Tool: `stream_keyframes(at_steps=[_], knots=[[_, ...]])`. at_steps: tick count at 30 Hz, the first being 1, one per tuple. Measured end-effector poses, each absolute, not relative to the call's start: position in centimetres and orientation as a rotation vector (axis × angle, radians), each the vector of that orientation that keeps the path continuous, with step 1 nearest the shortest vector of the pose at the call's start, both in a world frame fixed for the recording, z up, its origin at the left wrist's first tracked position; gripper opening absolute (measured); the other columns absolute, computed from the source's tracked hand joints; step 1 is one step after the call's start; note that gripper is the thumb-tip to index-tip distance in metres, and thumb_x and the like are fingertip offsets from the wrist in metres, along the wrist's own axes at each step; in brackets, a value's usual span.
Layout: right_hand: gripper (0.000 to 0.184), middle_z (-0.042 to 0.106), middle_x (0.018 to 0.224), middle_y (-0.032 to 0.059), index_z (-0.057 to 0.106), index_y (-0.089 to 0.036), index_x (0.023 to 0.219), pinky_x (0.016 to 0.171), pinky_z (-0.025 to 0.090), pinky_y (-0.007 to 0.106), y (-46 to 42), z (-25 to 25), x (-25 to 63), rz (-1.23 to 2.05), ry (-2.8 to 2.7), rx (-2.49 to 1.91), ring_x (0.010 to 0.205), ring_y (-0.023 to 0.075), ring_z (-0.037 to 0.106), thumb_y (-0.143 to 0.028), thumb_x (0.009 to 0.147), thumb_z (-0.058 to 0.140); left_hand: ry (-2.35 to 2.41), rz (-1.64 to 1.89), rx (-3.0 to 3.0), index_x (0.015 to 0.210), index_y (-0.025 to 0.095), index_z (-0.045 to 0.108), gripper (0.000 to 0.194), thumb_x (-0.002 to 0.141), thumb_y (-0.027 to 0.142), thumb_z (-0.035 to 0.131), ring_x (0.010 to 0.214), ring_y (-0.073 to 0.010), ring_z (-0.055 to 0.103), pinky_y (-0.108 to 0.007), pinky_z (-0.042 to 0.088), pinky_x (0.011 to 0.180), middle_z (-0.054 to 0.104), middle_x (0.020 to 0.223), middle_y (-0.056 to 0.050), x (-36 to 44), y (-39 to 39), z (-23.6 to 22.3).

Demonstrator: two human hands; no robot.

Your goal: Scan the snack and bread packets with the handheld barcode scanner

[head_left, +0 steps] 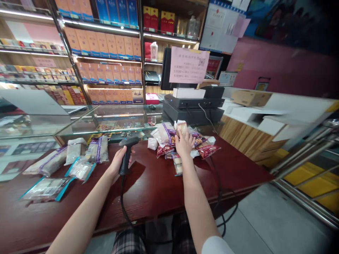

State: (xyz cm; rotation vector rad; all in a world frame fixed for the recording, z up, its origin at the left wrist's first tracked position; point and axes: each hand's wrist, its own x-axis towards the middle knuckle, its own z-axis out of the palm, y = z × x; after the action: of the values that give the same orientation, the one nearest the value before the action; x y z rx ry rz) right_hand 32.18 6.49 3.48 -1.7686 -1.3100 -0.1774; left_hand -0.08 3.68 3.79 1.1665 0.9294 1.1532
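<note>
Counter [156, 187]: packets [167, 132], one o'clock
Left hand [118, 161]: gripping scanner [129, 141]
Right hand [184, 144]: spread on packets
Handling: likely light, slippery; pinch edges

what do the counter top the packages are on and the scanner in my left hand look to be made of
Counter top: dark red, probably varnished wood or a wood-look laminate; it has a glossy sheen.
Scanner: likely hard plastic, black and fairly matte, with a moulded-looking grip.
</note>
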Motion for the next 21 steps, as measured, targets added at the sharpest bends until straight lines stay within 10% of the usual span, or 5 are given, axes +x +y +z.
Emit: stream_keyframes(at_steps=[13, 21], knots=[[0.048, 0.041, 0.154, 0.0092, 0.058, -0.025, 0.137, 0.118, 0.012, 0.060, 2.9, 5.7, 29.9, -0.331, -1.418, -1.536, 0.147, 0.0301, 0.026, -0.024, 0.092, 0.040, 1.044, 1.425, 1.267, 0.091, 0.013, 0.066, 0.065, 0.055, 0.065, 0.082, 0.070, -0.0180, 0.064, -0.026, 0.047, 0.062, 0.071, 0.079, -0.008, 0.6, 2.7, 6.2], [0.047, 0.053, 0.145, 0.0077, 0.057, -0.024, 0.134, 0.122, 0.007, 0.053, 3.3, 5.3, 19.2, -0.060, -1.798, -1.129, 0.142, 0.0236, 0.038, -0.020, 0.090, 0.040, 1.469, 1.491, 1.335, 0.085, 0.016, 0.070, 0.044, 0.069, 0.057, 0.069, 0.084, -0.0268, 0.061, -0.031, 0.045, 0.072, 0.065, 0.075, -0.006, -8.6, 1.3, 6.7]])
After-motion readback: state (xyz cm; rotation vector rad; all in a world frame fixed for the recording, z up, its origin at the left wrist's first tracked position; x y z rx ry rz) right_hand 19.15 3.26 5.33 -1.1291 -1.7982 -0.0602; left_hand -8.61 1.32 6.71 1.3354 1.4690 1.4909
